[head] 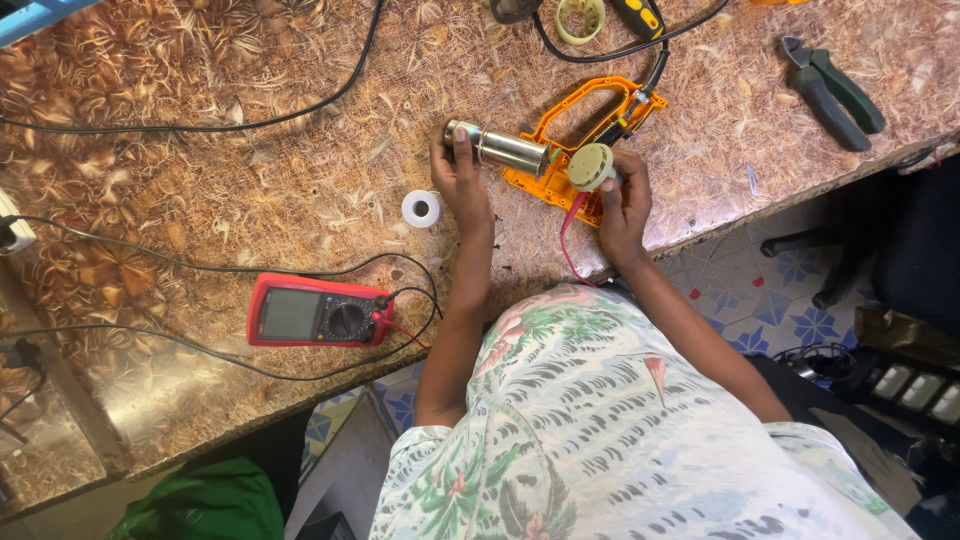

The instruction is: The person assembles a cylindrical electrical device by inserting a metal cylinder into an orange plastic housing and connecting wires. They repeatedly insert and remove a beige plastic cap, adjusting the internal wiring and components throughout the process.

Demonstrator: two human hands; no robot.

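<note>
Hands [462,170] [622,200] grasping metal motor [505,148], cream gear [590,165]; orange housing [585,105] beneath, tape roll [421,208] beside

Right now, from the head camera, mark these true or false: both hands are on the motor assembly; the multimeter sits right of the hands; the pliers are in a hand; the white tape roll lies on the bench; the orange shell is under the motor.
1. Both hands are on the motor assembly. True: the left hand grips the metal motor, the right hand its round cream end piece.
2. The multimeter sits right of the hands. False: the red multimeter lies to their left.
3. The pliers are in a hand. False: the green pliers lie untouched on the bench.
4. The white tape roll lies on the bench. True.
5. The orange shell is under the motor. True.
</note>
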